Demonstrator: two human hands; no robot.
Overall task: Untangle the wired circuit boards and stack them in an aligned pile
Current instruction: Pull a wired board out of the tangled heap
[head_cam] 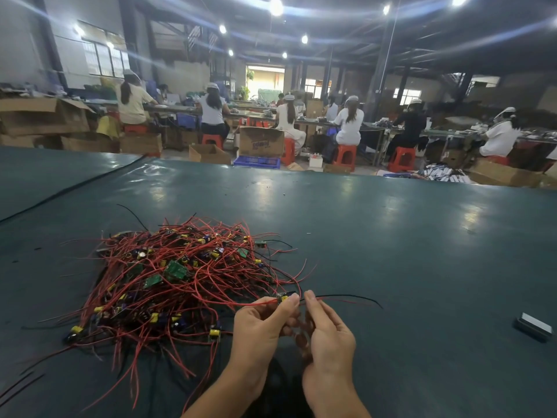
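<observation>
Lower centre, the left hand (pixel 259 324) pinches a small board (pixel 282 297) and the right hand (pixel 328 330) pinches its black wire (pixel 346 295), beside the tangled pile (pixel 180 273).

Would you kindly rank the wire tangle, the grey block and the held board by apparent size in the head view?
1. wire tangle, by far.
2. grey block.
3. held board, between left hand and right hand; fingers partly hide it, so its rank is tentative.

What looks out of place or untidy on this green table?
The wired circuit boards lie in one knotted heap instead of an aligned pile. The left hand pinches one board, and the right hand pinches its trailing wires.
</observation>
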